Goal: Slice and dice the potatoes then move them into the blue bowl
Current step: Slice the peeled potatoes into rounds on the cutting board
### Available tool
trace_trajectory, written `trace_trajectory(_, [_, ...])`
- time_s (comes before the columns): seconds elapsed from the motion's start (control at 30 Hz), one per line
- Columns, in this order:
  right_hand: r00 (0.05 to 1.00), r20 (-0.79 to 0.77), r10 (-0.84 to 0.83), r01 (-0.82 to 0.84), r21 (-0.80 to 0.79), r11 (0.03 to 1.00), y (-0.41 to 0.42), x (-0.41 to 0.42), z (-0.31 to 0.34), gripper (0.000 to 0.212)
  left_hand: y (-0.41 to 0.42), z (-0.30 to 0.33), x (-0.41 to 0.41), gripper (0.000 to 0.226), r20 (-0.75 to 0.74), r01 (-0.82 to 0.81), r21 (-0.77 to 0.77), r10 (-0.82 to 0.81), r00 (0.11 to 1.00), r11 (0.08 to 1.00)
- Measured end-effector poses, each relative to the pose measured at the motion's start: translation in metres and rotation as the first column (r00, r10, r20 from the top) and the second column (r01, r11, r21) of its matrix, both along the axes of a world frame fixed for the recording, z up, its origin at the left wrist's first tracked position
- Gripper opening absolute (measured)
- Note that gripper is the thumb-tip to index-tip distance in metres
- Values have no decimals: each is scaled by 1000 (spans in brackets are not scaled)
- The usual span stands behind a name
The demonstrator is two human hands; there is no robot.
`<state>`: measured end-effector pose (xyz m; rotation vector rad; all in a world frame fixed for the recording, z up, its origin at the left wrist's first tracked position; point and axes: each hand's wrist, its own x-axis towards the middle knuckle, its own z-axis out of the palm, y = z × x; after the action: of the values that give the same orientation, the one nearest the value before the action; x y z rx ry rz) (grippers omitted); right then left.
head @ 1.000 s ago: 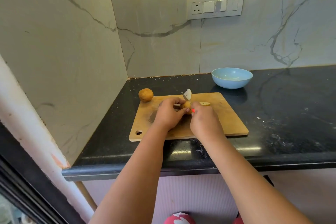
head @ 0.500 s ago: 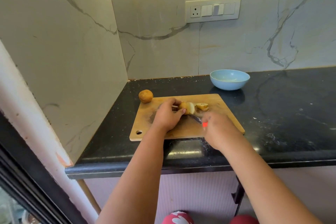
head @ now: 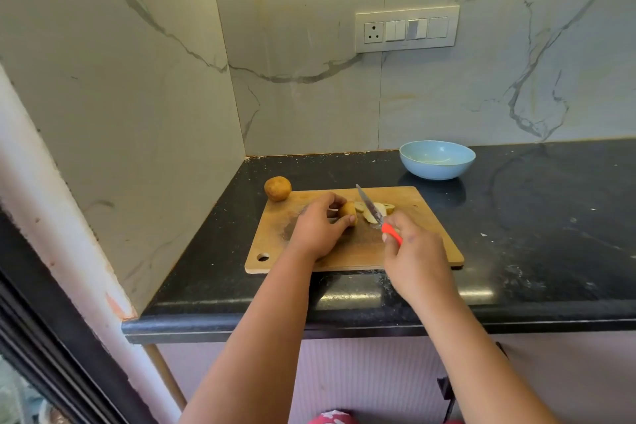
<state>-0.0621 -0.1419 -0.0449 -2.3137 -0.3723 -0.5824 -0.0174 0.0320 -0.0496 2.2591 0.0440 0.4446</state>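
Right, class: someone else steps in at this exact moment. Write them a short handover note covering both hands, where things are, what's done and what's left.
Left hand holds the part-cut potato on the cutting board.
Right hand grips the knife, blade above the slices.
Whole potato sits at the board's far left corner.
Blue bowl sits behind the board; no potato visible in it.
Done: a few slices.
Left: finish slicing, dice, cut the second potato, fill the bowl.

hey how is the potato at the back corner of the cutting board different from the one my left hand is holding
The corner potato is whole and round; the held potato is cut, with slices lying beside it. The corner potato sits untouched at the edge of the cutting board; the held one is gripped by the left hand mid-board, next to the knife in the right hand. The corner one shows more bulk. Both have brown-yellow skin.
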Motion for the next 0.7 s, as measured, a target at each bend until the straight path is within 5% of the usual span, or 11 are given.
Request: trace_trajectory(0.7, [999,-14,-31,27,-202,979,35,10,-5,29,0,2,5,44,48,-29,-47,31,998,998])
